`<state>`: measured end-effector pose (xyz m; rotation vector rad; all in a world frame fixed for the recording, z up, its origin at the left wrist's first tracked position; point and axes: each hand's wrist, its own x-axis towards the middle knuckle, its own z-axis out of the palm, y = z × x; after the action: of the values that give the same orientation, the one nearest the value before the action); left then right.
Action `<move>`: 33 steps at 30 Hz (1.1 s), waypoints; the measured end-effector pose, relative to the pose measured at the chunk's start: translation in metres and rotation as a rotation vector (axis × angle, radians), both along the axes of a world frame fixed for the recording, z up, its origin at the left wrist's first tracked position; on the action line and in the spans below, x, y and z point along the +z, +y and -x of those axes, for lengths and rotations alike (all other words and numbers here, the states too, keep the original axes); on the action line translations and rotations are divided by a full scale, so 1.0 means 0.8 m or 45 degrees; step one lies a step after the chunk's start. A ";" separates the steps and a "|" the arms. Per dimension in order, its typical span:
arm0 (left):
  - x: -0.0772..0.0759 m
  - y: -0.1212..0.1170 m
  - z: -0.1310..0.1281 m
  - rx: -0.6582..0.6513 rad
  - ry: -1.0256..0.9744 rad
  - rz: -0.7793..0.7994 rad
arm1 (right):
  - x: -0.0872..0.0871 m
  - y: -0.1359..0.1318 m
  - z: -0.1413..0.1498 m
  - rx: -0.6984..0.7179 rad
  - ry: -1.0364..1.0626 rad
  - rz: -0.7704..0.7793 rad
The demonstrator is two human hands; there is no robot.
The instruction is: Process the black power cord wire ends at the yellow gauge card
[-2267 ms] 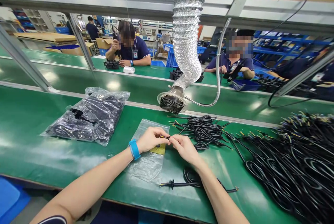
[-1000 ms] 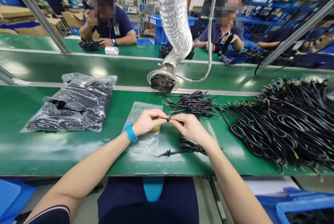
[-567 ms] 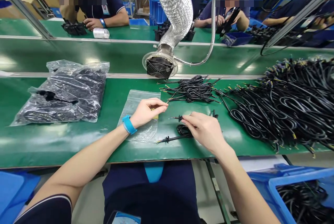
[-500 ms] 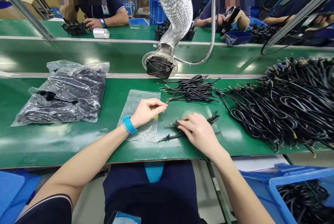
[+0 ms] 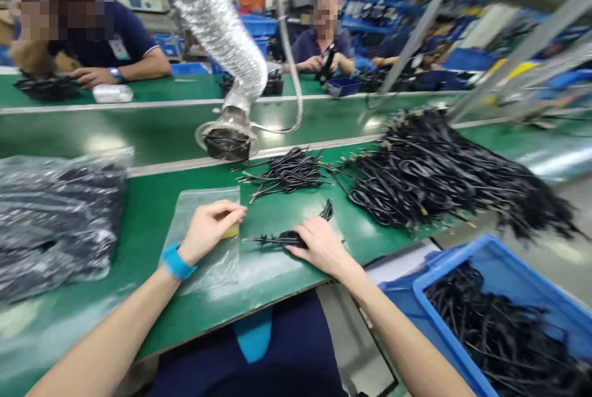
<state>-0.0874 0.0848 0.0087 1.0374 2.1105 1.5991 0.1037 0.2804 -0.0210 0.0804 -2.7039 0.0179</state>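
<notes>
My right hand [image 5: 321,244] is closed over a folded black cable [image 5: 289,238] on the green worktop. The cable's end, with small black collars and a bare tip, points left toward my other hand. My left hand [image 5: 208,229], with a blue band at the wrist, hovers over a clear plastic bag [image 5: 226,277]. Its thumb and fingertips are pressed together, and whatever they may pinch is too small to see. Beneath those fingers shows a small yellow piece [image 5: 231,232], partly hidden by the hand. A loose pile of black cables [image 5: 296,169] lies just beyond both hands.
A large heap of black cables [image 5: 416,169] spreads over the right side. Plastic-wrapped black parts [image 5: 55,218] lie left. A fume duct's round intake [image 5: 227,141] hangs ahead. Below right, a blue bin [image 5: 497,261] holds more cables. Co-workers sit across the line.
The view has swung to the right, bringing the cable heap and bin further in. My right hand has brought the cable ends together, lying side by side. My left hand keeps its pinch.
</notes>
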 end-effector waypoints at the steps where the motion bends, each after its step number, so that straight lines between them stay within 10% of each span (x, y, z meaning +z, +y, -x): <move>1: 0.001 0.000 0.001 0.019 0.017 0.015 | 0.003 0.003 -0.002 -0.034 0.058 -0.014; 7: -0.005 -0.002 0.004 0.040 -0.003 0.050 | 0.121 0.065 -0.037 -0.635 0.438 -0.277; 10: -0.008 -0.002 0.004 0.026 0.036 0.075 | 0.203 0.131 -0.056 -1.126 0.538 -0.329; 13: -0.010 0.001 0.002 0.023 0.080 0.087 | 0.237 0.213 -0.063 -1.469 0.442 -0.247; 18: -0.014 0.005 -0.001 -0.039 0.106 0.085 | 0.183 0.325 -0.058 -1.571 0.078 0.202; 23: -0.011 0.006 -0.005 -0.032 0.133 0.071 | 0.143 0.359 -0.043 -1.612 0.174 0.237; 25: -0.011 0.006 -0.006 -0.035 0.146 0.079 | 0.140 0.338 -0.019 -1.373 0.217 0.152; 29: -0.015 0.006 -0.007 -0.057 0.204 0.099 | 0.119 0.223 0.059 -0.346 0.204 0.108; 33: -0.017 0.009 -0.004 -0.026 0.276 0.071 | 0.069 0.088 0.141 0.090 0.140 0.064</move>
<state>-0.0845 0.0922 -0.0053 1.2600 2.2596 1.4671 -0.0093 0.3510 0.0338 0.1573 -2.5884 0.0999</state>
